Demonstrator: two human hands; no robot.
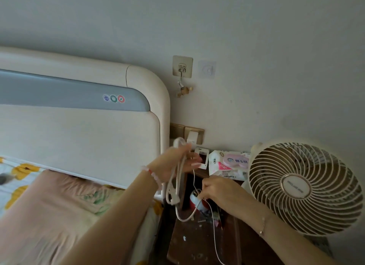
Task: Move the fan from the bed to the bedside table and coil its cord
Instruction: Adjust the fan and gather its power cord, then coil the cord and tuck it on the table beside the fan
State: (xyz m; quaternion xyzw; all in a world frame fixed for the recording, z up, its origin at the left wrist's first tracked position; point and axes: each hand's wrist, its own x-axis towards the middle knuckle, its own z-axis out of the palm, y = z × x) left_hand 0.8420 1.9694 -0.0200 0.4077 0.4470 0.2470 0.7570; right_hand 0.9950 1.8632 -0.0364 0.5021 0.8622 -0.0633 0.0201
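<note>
Two stages apply; one reads as complete. The fan (pixel 304 187) stands upright on the counter (pixel 199 243) at 3 o'clock, grille facing the camera, clear of the bed (pixel 59 205), which lies at 8 o'clock. Relocation is judged done.

Coiling is under way. The left hand (pixel 175 162), near frame centre, has its grip closed around several loops of white cord (pixel 178 177), which hang below the palm; a bulkier part, possibly the plug, dangles at the bottom of the loops. The right hand (pixel 217 189), at 5 o'clock from the left, has its grip pinching the cord's free run between fingertips. A slack bight sags between the two hands.

Outstanding: a thin white line trails from the right hand down to 6 o'clock and out of frame. Whether it belongs to the fan cannot be confirmed. A wipes pack (pixel 229 166) sits just beside the fan at its 9 o'clock. Judgement: the remaining length must be gathered and the bundle set down.
</note>
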